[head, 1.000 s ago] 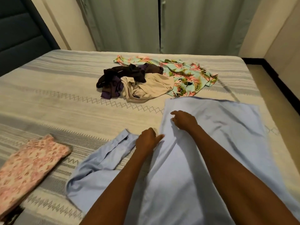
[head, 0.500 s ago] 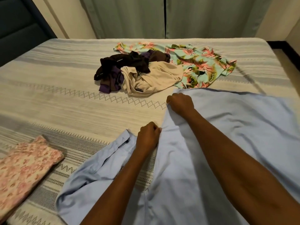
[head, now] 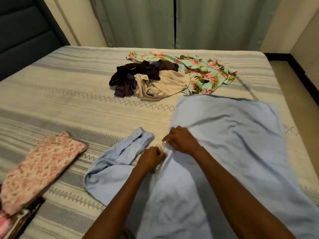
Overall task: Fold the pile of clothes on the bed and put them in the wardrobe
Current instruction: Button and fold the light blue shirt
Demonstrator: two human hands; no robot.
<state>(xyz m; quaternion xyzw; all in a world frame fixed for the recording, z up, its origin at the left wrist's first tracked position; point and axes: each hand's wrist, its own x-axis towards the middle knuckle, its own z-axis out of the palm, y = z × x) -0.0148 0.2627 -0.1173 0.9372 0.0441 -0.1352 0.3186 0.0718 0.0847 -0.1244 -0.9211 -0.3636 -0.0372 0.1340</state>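
My left hand (head: 151,156) and right hand (head: 183,140), fingers pinched on the left edge of the light blue shirt (head: 224,152) spread on the bed (head: 69,104); unfolded pile (head: 155,80) at 12 o'clock, folded pink garment (head: 39,168) at 9.

No text, number or sign can be read anywhere in the head view. The one candidate is a small dark label (head: 149,95) sewn on the crumpled beige garment (head: 162,87) in the pile on the bed (head: 69,104); it carries pale marks, but they are too small and blurred to make out. The woven zigzags and diamonds on the bedcover are plain pattern, not writing.
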